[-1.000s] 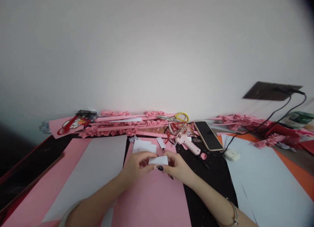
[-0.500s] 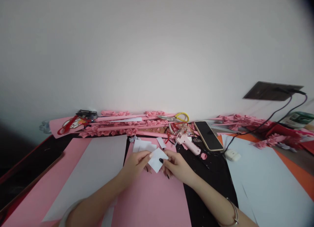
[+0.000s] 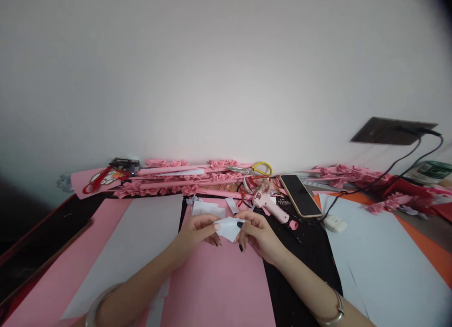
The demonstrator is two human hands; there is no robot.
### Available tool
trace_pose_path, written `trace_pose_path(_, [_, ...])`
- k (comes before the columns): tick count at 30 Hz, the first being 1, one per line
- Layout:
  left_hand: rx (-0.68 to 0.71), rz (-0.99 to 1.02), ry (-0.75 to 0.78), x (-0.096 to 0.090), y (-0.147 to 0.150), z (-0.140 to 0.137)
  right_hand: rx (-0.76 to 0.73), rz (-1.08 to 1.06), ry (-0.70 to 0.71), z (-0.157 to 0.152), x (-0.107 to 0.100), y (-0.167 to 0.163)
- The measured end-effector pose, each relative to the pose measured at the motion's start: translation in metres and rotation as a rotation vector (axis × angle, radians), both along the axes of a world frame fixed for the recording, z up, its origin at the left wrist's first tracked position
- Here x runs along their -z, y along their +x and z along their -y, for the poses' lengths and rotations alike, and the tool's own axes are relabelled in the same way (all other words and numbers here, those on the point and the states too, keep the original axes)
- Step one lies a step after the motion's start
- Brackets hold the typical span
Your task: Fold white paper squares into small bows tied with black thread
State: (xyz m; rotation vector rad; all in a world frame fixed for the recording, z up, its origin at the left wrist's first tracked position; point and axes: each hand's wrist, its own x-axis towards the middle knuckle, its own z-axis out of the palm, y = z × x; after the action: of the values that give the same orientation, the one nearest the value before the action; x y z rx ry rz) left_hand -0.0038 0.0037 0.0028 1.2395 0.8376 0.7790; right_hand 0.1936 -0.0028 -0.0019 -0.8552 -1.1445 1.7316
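Observation:
A small piece of white paper point(image 3: 229, 229) is held between both hands above a large pink sheet point(image 3: 219, 284). My left hand point(image 3: 197, 230) pinches its left side between thumb and fingers. On the opposite side, my right hand point(image 3: 259, 235), with dark nails, grips the paper with the thumb on top. Its upper edge looks bent or folded over, though the fold is too small to make out well. Just behind the hands lie several white paper squares point(image 3: 205, 208), partly covered by my left hand.
Along the wall lie pink paper flower stems point(image 3: 155, 190) and yellow-handled scissors point(image 3: 261, 168). A pink glue gun point(image 3: 270, 207), a phone point(image 3: 300, 195) and a white case point(image 3: 334, 223) are to the right. White sheets point(image 3: 384, 251) spread there; cables point(image 3: 391, 164) run from a wall socket point(image 3: 393, 130).
The white paper, seen as a flat diamond before, now shows a bent upper edge and a lower, wider outline. My right hand has shifted slightly rightward.

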Motion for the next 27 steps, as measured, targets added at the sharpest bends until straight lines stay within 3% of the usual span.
trace_pose_path(4, [0.000,-0.137,0.137,0.0009,0.0014,0.0018,0.006,0.013,0.015,-0.0007,0.0021,0.0006])
trace_pose_path(9, [-0.080,-0.392,0.345,-0.0048,0.0049,0.0058,-0.011,0.208,0.095,0.0013,0.0008,-0.0031])
trace_pose_path(16, [-0.074,-0.145,0.137,-0.0067,0.0049,0.0040,-0.098,0.362,0.153,0.0052,-0.0050,-0.0077])
trace_pose_path(22, [-0.045,-0.194,0.093,-0.0048,0.0060,0.0047,0.009,0.294,0.166,0.0027,-0.0017,-0.0042])
trace_pose_path(27, [-0.028,-0.148,0.113,-0.0062,0.0051,0.0036,-0.002,0.257,0.132,0.0003,0.0023,-0.0022])
